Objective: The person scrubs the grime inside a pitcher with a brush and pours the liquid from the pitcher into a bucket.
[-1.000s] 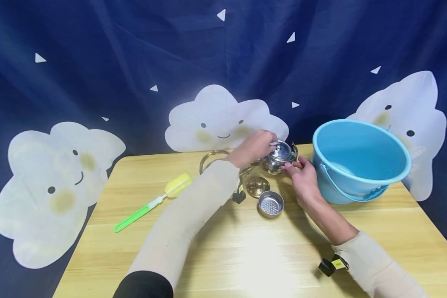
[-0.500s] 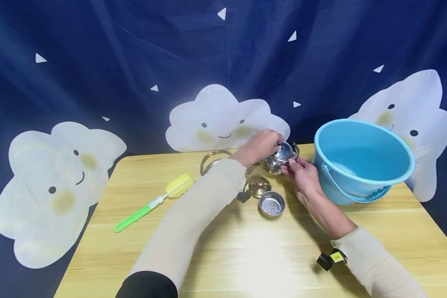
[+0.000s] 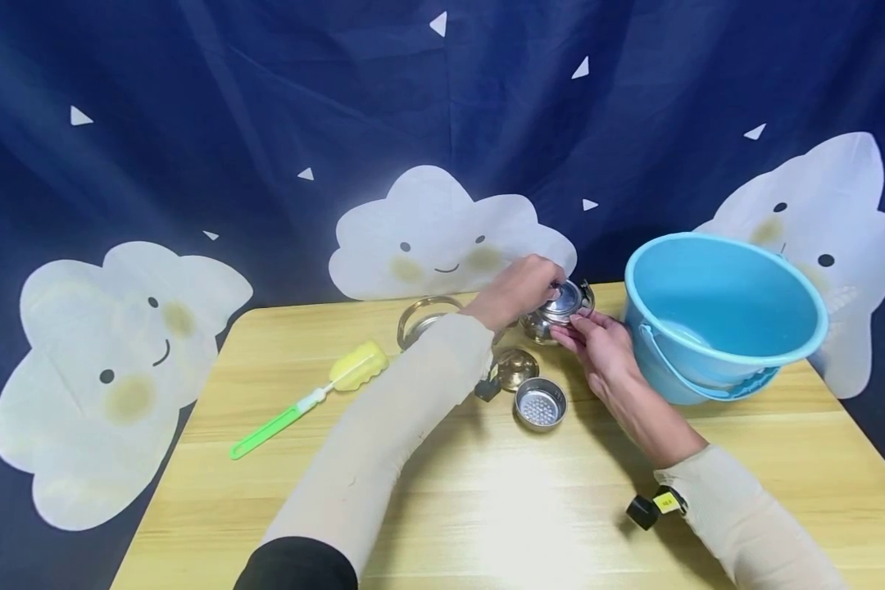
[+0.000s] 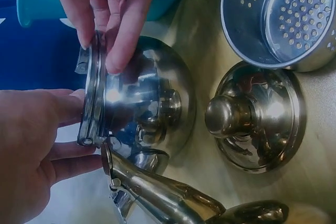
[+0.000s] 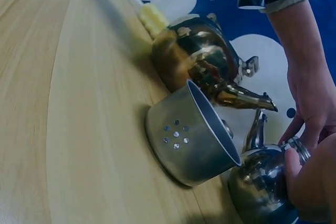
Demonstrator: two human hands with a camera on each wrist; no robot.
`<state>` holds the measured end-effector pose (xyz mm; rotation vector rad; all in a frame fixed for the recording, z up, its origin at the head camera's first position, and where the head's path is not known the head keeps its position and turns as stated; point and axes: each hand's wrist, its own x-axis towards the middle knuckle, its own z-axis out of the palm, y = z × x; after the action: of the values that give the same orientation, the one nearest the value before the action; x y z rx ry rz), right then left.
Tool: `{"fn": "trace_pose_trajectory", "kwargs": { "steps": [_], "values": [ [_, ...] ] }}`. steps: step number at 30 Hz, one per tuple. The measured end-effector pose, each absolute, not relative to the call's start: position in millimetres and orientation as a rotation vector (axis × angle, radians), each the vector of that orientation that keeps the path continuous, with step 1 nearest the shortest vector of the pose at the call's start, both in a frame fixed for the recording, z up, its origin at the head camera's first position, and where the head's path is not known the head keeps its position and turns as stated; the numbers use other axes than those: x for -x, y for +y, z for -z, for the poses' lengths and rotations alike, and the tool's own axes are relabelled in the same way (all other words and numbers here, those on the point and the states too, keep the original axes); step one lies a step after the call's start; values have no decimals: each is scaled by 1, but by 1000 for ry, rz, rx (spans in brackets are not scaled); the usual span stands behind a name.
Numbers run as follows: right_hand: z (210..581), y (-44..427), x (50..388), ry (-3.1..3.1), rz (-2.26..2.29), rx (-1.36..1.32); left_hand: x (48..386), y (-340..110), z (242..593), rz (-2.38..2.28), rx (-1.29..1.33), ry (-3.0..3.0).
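Observation:
A small silver teapot (image 3: 540, 329) stands near the back edge of the table, left of the bucket. Its lid (image 3: 563, 303) sits at the mouth, and my left hand (image 3: 519, 287) reaches across from above and holds it by the top. My right hand (image 3: 606, 344) grips the teapot from the right. In the left wrist view, thumb and fingers of the right hand (image 4: 123, 9) pinch the rim beside the lid. The left hand (image 4: 26, 145) has its fingers behind the lid there, so the knob is hidden. The right wrist view shows the teapot's spout (image 5: 257, 129) pointing up.
In front lie a gold-toned lid (image 3: 517, 370) and a perforated steel strainer (image 3: 541, 405). A second, gold-toned teapot (image 5: 194, 56) stands left, partly behind the left arm. Farther left lies a yellow sponge brush (image 3: 357, 366) with a green handle. A blue bucket (image 3: 656, 360) stands right.
My left hand has shifted slightly right over the lid. The right thumb has moved up onto the teapot's rim beside the lid. The view has shifted slightly.

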<state>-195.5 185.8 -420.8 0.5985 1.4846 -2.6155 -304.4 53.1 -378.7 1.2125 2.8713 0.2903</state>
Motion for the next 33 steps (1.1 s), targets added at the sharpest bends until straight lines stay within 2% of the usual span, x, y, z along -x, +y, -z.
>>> {"fn": "trace_pose_trajectory", "kwargs": {
  "steps": [20, 33],
  "values": [
    [418, 184, 197, 1502, 2635, -560, 303, 51, 373, -252, -1242, 2907],
    [402, 178, 200, 1534, 2709, -455, 304, 45, 355, -197, -1335, 2952]
  ]
}}
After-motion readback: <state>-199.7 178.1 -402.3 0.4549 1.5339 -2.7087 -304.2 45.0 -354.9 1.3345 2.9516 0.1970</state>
